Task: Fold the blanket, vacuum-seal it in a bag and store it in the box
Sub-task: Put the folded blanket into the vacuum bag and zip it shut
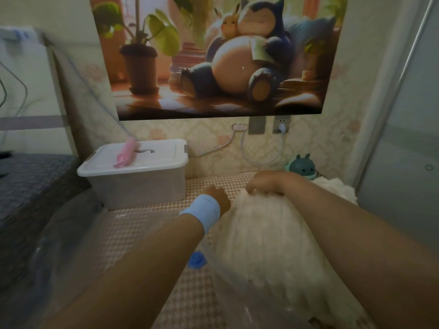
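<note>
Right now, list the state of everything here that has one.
storage box: lid on.
pink pump: lying on the lid.
plug: in the wall socket.
blanket: bunched on the bed.
vacuum bag: spread on the bed.
right grip: holds the blanket.
left grip: fingers hidden.

We are looking at a blanket (266,236) of white, long-piled, fluffy cloth, matt all over. The bag (71,233) is showing as clear, smooth plastic, catching glossy glints, with a blue plastic valve (197,259). The bed cover (147,231) is showing a matt, woven houndstooth cloth. At its far left corner the box (142,186) is appearing as frosted translucent plastic under a smooth white lid (164,155), which is bearing a pink plastic pump (127,154). We are seeing a light blue, matt cloth wristband (204,211).
</note>
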Demonstrator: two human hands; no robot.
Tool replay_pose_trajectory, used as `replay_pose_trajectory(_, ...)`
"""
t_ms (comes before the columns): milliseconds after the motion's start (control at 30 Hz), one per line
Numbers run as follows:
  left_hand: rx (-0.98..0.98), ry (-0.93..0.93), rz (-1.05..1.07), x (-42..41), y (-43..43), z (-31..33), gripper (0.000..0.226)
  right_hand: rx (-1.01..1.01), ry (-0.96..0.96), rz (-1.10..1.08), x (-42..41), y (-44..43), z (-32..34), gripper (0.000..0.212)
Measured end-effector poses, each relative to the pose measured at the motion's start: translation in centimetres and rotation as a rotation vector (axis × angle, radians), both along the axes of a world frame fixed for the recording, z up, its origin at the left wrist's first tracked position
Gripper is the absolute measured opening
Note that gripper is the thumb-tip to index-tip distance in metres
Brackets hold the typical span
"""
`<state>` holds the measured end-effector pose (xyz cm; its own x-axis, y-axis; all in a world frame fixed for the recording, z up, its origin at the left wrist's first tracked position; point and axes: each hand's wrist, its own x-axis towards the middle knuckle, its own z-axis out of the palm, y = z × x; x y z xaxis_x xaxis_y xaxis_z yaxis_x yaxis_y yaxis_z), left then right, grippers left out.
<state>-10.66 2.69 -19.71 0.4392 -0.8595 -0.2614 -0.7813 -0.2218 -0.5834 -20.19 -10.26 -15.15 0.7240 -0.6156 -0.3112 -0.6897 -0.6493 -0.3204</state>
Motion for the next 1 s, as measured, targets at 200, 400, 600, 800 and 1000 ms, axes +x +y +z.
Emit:
replay_pose_trajectory(200,-0.063,0.15,0.143,1.9,-0.8,-0.3,0.03,-0.136,0.279,0.058,0.2,-2.6,-1.1,0.081)
replay_pose_trajectory(400,-0.377,0.295,0.426,4.1,0.3,-0.4,0.037,-0.012,0.187,0.137,-0.6,-1.3,-3.2,0.096)
replay_pose_trajectory(600,-0.321,0.368,0.331,2.2,1.0,0.8,0.034,-0.091,-0.03,0.36,-4.6,4.0,-1.7,0.074)
replay_pose_trajectory(800,0.009,0.261,0.379,0.9,4.1,2.5,0.05,-0.157,-0.049,0.426,-6.4,6.6,-1.6,0.073)
replay_pose_trajectory(1000,-0.385,0.287,0.395,1.0,7.5,2.3,0.039,-0.165,-0.135,0.43,-9.0,6.2,-0.6,0.064)
